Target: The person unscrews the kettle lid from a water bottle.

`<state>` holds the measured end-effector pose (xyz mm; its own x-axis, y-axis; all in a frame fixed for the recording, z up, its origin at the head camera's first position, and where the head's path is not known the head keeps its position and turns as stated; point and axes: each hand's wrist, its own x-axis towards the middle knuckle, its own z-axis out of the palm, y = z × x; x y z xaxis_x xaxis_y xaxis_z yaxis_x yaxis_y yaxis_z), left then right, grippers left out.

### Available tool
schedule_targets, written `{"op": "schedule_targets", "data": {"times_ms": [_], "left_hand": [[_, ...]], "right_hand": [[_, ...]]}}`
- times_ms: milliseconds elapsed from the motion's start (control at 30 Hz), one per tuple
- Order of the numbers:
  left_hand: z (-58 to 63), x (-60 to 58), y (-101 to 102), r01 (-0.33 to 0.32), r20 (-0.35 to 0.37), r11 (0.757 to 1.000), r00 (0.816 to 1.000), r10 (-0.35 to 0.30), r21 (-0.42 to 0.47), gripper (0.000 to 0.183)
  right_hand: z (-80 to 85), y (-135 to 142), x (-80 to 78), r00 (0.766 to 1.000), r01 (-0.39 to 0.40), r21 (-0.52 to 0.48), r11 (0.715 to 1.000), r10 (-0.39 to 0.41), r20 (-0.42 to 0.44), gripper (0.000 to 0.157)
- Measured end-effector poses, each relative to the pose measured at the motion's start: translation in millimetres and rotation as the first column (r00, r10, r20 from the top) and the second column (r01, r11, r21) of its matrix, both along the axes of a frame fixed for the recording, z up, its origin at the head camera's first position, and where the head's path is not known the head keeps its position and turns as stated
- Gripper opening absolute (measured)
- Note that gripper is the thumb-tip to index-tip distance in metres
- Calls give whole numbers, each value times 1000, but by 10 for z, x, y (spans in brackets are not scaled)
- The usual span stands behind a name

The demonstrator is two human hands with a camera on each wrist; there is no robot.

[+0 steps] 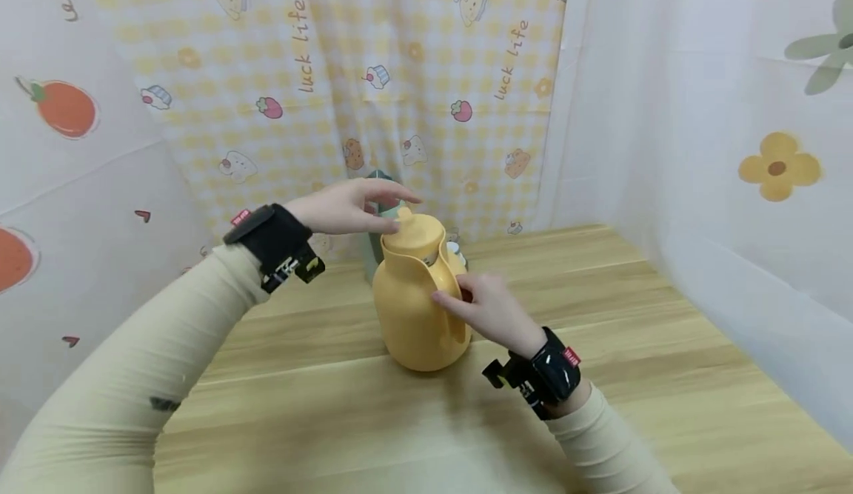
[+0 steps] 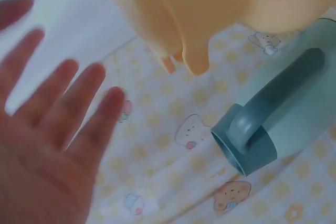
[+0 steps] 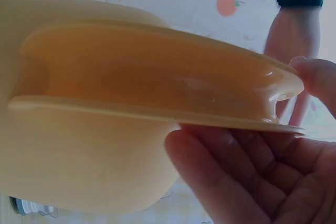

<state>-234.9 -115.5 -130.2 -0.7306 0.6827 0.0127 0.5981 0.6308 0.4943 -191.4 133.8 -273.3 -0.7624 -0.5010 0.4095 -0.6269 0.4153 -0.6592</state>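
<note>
A yellow thermos jug [image 1: 416, 316] with a round lid [image 1: 416, 236] stands upright on the wooden table. My right hand [image 1: 498, 315] holds its handle [image 3: 131, 72] near the upper end, thumb on one side and fingers on the other. Beside the lid is my left hand [image 1: 341, 207], reaching over from the left with its fingers stretched out. In the left wrist view the fingers [image 2: 73, 98] are spread and hold nothing.
Behind the yellow jug stands a green jug [image 2: 304, 103] with a darker handle, mostly hidden in the head view. A small white-topped object [image 1: 454, 247] peeks out behind the yellow jug's right side. Patterned curtains [image 1: 413, 57] hang at the table's back and sides.
</note>
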Motion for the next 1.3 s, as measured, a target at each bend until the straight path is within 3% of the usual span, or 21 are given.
{"op": "schedule_targets", "data": {"times_ms": [133, 200, 333, 467, 633, 800, 1000, 1300], "left_hand": [[48, -138, 36, 90, 166, 987, 984, -67, -134, 59], [84, -179, 57, 97, 217, 975, 975, -52, -200, 62], [183, -193, 66, 48, 243, 939, 969, 39, -339, 65], [264, -165, 61, 11, 233, 908, 968, 95, -418, 66], [344, -135, 93, 16, 219, 887, 971, 95, -461, 67], [373, -116, 155, 16, 189, 880, 978, 84, -475, 67], [397, -74, 259, -8, 99, 871, 993, 64, -490, 67], [356, -16, 309, -86, 61, 869, 989, 132, -487, 65]], "right_hand": [[-26, -81, 122, 1000, -17, -21, 1000, 17, 0, 32], [-19, -102, 154, 999, -33, -27, 999, 33, 7, 31], [39, -128, 174, 997, -64, -22, 998, 65, 32, 32], [98, -140, 183, 996, -71, -30, 997, 72, 48, 33], [130, -151, 208, 996, -71, -38, 997, 72, 47, 32], [145, -156, 231, 996, -74, -43, 996, 76, 51, 31], [179, -152, 238, 997, -59, -39, 998, 61, 48, 29], [176, -134, 274, 996, -47, -11, 999, 48, 70, 30]]}}
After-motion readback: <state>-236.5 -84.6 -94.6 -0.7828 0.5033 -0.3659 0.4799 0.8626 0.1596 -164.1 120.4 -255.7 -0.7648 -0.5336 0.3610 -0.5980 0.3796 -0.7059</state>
